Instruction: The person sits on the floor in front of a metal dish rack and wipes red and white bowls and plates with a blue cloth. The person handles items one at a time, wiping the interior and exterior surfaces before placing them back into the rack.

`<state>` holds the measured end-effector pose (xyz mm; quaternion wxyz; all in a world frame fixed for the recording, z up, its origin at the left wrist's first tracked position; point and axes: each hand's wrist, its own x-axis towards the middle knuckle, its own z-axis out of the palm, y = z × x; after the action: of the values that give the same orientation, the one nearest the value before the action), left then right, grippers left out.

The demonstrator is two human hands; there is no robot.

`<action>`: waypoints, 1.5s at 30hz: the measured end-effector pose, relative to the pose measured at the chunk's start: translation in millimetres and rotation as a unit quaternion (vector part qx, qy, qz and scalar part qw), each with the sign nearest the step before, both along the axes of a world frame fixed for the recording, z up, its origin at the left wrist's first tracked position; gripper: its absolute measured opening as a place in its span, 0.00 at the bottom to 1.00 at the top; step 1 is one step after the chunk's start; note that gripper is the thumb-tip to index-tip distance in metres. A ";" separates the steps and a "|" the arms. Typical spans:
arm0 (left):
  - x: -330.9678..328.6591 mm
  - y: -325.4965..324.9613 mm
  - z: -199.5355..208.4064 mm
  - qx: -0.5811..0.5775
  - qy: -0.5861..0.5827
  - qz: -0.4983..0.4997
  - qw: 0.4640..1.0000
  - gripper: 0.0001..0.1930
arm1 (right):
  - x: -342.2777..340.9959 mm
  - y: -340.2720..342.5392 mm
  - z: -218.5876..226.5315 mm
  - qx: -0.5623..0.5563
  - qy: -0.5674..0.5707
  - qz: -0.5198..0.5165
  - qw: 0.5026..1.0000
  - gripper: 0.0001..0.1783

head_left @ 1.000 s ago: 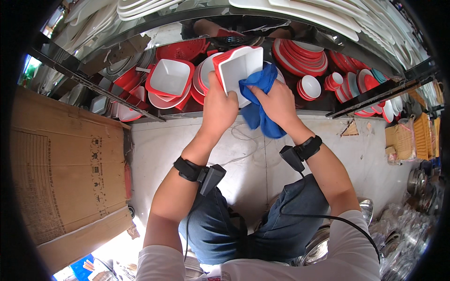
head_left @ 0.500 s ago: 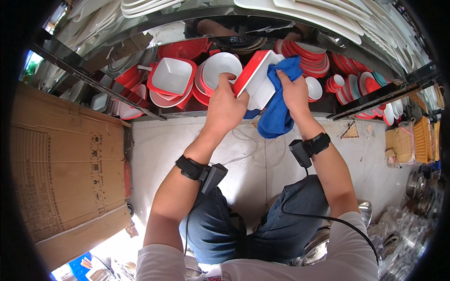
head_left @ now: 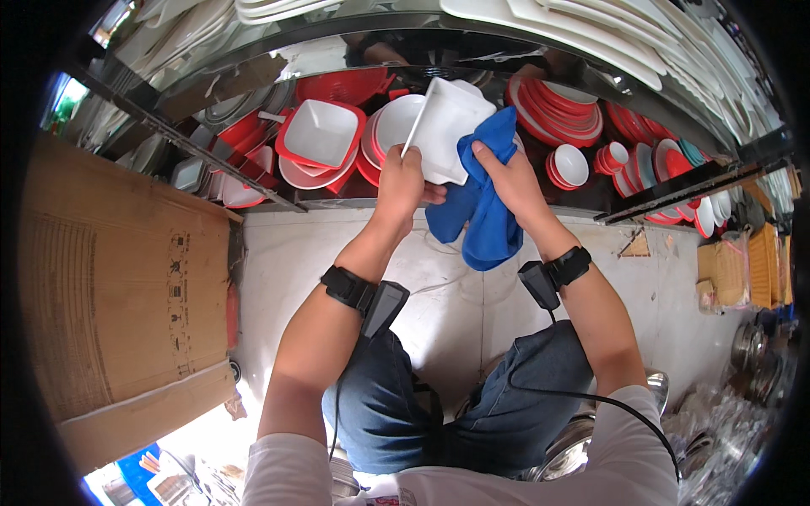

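Between my hands, in front of the low shelf, I hold up a rectangular dish with its white inside facing me. My left hand grips its left edge, thumb on the rim and fingers behind. My right hand pinches a blue cloth against the dish's right side; the cloth's folds hang below the hand. Behind the dish stand white bowls with red outsides. Left of them a square red-and-white pan rests on stacked dishes.
Stacked red plates and small bowls sit right on the shelf. White plates line the upper shelf. A large cardboard box stands left. Plastic-wrapped metalware lies at lower right. Shelf posts cross the corners.
The dish has turned from showing its red side to showing its white inside. My right hand and the cloth have shifted slightly left and down along it.
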<state>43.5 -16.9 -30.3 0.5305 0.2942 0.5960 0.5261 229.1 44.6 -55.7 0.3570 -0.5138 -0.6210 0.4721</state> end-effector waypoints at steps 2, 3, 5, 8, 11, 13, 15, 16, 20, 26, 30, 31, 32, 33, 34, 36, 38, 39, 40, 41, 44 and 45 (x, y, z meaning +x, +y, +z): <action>-8.5 3.6 -2.7 0.020 -0.068 0.026 0.997 0.23 | -0.3 -1.9 1.8 -0.008 -0.022 0.026 0.999 0.31; -13.1 5.0 -2.6 0.024 -0.077 0.069 0.994 0.23 | -2.7 -5.0 4.1 -0.012 -0.033 0.039 0.999 0.31; -21.8 9.0 -1.1 0.034 -0.097 0.150 0.983 0.22 | -6.2 -10.3 6.0 -0.035 -0.022 0.032 0.999 0.30; -48.0 18.2 -14.9 0.070 -0.118 0.193 0.972 0.21 | -4.5 -8.5 -1.8 -0.050 -0.033 0.023 0.998 0.29; -70.0 22.9 -26.9 0.085 -0.116 0.225 0.964 0.22 | -8.8 -10.1 2.8 -0.091 -0.042 0.071 0.992 0.31; -83.5 25.0 -33.8 0.091 -0.117 0.234 0.961 0.23 | -12.9 -14.8 7.6 -0.082 -0.054 0.079 0.992 0.30; -93.5 27.9 -37.0 0.075 -0.112 0.255 0.957 0.23 | -14.1 -17.8 9.1 -0.078 -0.052 0.080 0.992 0.29; -99.6 29.9 -39.4 0.070 -0.113 0.262 0.956 0.23 | -14.8 -19.2 7.6 -0.078 -0.043 0.078 0.993 0.29; -111.7 33.0 -48.3 0.069 -0.127 0.292 0.945 0.23 | -13.3 -20.1 8.4 -0.058 -0.053 0.089 0.993 0.29; -117.2 36.5 -56.1 0.058 -0.119 0.314 0.940 0.23 | -10.3 -18.8 -2.0 -0.036 -0.065 0.094 0.993 0.26; -125.7 38.0 -65.1 0.040 -0.105 0.315 0.942 0.22 | -10.7 -20.0 0.6 -0.032 -0.062 0.115 0.991 0.26; -127.9 38.4 -67.3 0.044 -0.085 0.310 0.946 0.22 | -10.6 -18.9 -0.1 -0.032 -0.060 0.119 0.991 0.26; -128.9 38.1 -69.7 0.046 -0.066 0.305 0.949 0.22 | -10.0 -18.8 -0.7 -0.034 -0.059 0.123 0.990 0.26; -130.1 37.9 -71.9 0.049 -0.046 0.299 0.952 0.22 | -9.4 -18.7 -0.6 -0.035 -0.070 0.122 0.990 0.26; -131.9 38.3 -73.6 0.043 -0.038 0.296 0.954 0.22 | -9.3 -18.7 -0.2 -0.037 -0.080 0.121 0.989 0.26; -135.9 39.0 -75.2 0.033 -0.020 0.290 0.956 0.21 | -10.3 -20.7 3.7 -0.038 -0.093 0.122 0.987 0.26; -136.8 36.9 -77.5 0.058 -0.037 0.289 0.955 0.21 | -9.9 -23.4 8.7 -0.038 -0.099 0.123 0.987 0.27; -136.9 36.8 -78.0 0.071 -0.046 0.288 0.954 0.21 | -8.8 -23.1 8.7 -0.036 -0.100 0.124 0.986 0.27; -136.9 37.8 -78.5 0.075 -0.058 0.299 0.950 0.21 | -7.6 -22.6 8.3 -0.034 -0.101 0.126 0.986 0.27; -139.3 38.5 -81.5 0.079 -0.069 0.311 0.945 0.22 | -7.8 -22.6 8.1 -0.032 -0.102 0.129 0.986 0.27; -148.0 39.7 -89.4 0.092 -0.076 0.305 0.945 0.24 | -7.2 -19.8 1.9 -0.018 -0.101 0.133 0.986 0.27; -150.2 39.5 -91.7 0.096 -0.073 0.297 0.947 0.25 | -7.3 -20.2 1.3 -0.020 -0.098 0.134 0.986 0.27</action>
<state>-106.7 22.6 -122.0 0.3619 0.1139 0.5628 0.7344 221.9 24.4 -54.3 0.2176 -0.4769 -0.7066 0.4753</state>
